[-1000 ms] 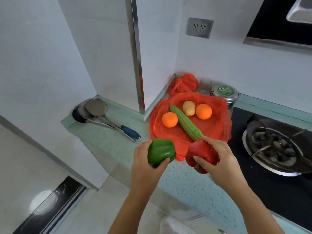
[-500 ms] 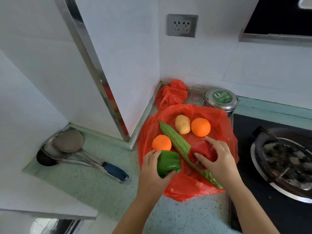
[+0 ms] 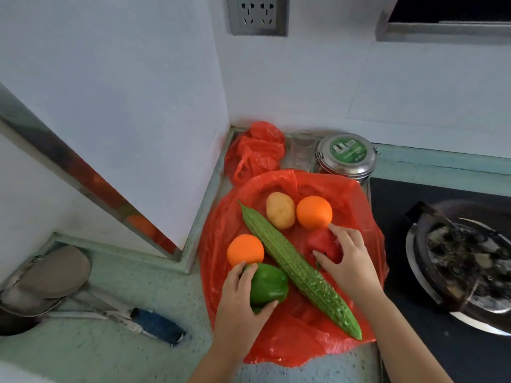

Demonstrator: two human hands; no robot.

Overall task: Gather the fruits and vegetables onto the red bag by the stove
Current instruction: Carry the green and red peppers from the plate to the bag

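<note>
While your left hand [image 3: 243, 308] is wrapped round the green pepper [image 3: 268, 283], thumb under its near side and fingers curled over the left, the pepper's down at the near-left part of the red bag [image 3: 359, 205]. Can't tell if it's fully resting yet. It's right up against the near orange [image 3: 245, 250].

Your right hand [image 3: 351, 261] is clamped on the red pepper [image 3: 322, 246] from above, thumb and fingers pinching it, over the bag's right half. One fingertip is just about touching the far orange [image 3: 314, 212].

Between your hands the bitter gourd [image 3: 293, 266] lies diagonally, from the bag's far left to its near right edge. A potato [image 3: 280, 210] sits at the far side, between the gourd's tip and the far orange.

The bag's spread on the countertop [image 3: 110, 349] with its right edge beside the stove [image 3: 401, 217]. At the back corner you've got a crumpled bag [image 3: 255, 150], a glass [image 3: 300, 150] and a steel tin [image 3: 347, 156]. Ladles [image 3: 47, 272] lie at the counter's left end.
</note>
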